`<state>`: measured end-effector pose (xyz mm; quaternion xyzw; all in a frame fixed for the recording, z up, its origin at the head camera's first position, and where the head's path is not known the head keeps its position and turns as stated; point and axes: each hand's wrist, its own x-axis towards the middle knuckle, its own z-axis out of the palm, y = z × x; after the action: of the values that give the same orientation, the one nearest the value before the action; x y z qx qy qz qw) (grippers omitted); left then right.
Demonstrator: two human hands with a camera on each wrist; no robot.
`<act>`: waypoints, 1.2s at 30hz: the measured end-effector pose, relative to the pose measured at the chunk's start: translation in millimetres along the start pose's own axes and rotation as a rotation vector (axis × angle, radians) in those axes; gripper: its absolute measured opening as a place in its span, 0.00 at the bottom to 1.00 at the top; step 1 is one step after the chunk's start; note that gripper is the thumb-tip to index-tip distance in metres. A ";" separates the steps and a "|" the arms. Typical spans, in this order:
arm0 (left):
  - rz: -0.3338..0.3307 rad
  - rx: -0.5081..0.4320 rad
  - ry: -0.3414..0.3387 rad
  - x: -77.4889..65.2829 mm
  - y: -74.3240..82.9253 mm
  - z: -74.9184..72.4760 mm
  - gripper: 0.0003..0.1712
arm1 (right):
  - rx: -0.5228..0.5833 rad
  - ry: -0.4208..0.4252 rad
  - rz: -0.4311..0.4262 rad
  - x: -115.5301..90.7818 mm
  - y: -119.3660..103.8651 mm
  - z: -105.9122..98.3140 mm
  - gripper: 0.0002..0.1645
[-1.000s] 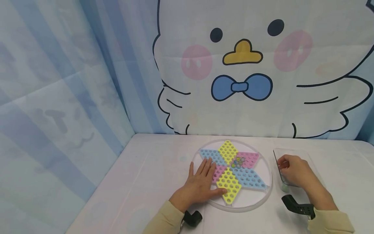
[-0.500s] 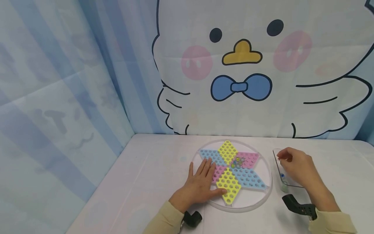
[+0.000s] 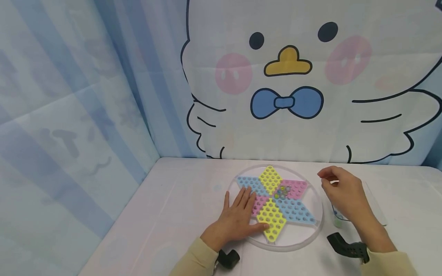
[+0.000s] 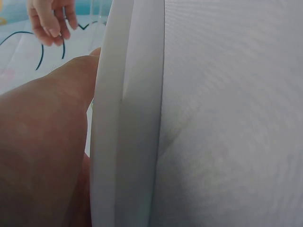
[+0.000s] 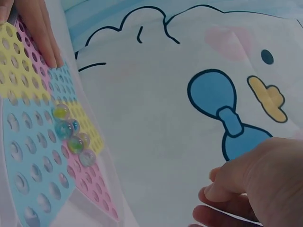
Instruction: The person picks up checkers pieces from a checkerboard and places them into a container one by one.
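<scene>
A round Chinese checkers board (image 3: 297, 242) with a star of yellow, blue and pink holed sections lies on the table. My left hand (image 3: 238, 219) rests on its left side, fingers straight and spread, thumb over the near yellow section. Several glass marbles (image 5: 75, 144) are clustered near the star's centre, by the right-hand pink section. Raised between the board and a clear plastic box (image 3: 374, 203), my right hand (image 3: 347, 190) has its thumb and fingers bent toward each other. Whether anything small is between those fingertips is hidden.
My right hand and forearm partly cover the clear box at the right. A printed curtain (image 3: 283, 134) with a cartoon bird hangs behind the table (image 3: 165, 214). Black wrist cameras are strapped to both wrists.
My right hand has come up out of the clear box and moved left toward the board. The left hand stays in place on the board.
</scene>
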<state>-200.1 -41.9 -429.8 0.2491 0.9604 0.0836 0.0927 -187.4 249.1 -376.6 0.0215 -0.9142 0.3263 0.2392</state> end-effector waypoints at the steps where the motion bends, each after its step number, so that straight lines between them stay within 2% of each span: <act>1: -0.001 0.001 0.000 0.1 -0.1 0.4 0.59 | 0.011 0.002 -0.018 -0.2 -1.6 2.3 0.09; 6: 0.003 0.005 0.008 0.6 -0.9 2.2 0.59 | 0.038 -0.012 -0.066 -0.9 -10.1 14.9 0.08; 12: 0.013 0.003 0.011 0.7 -0.8 2.4 0.59 | 0.052 -0.059 -0.083 -4.2 -17.3 28.2 0.09; 23: 0.001 0.018 0.004 1.0 0.6 2.5 0.59 | 0.089 -0.098 -0.075 -9.1 -19.2 54.4 0.09; 28: 0.007 0.020 0.001 -0.2 1.6 1.7 0.59 | 0.115 -0.110 -0.038 -11.7 -19.7 60.3 0.10; 33: 0.002 0.021 0.006 -0.9 0.5 0.1 0.59 | 0.152 -0.095 -0.038 -10.6 -16.5 68.9 0.10; 36: 0.003 0.020 0.007 -1.2 1.2 0.7 0.59 | 0.168 -0.126 -0.008 -12.1 -15.4 72.4 0.12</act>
<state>-198.3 -41.4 -430.1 0.2513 0.9611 0.0750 0.0867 -204.4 191.6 -421.6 0.0655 -0.8968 0.3989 0.1797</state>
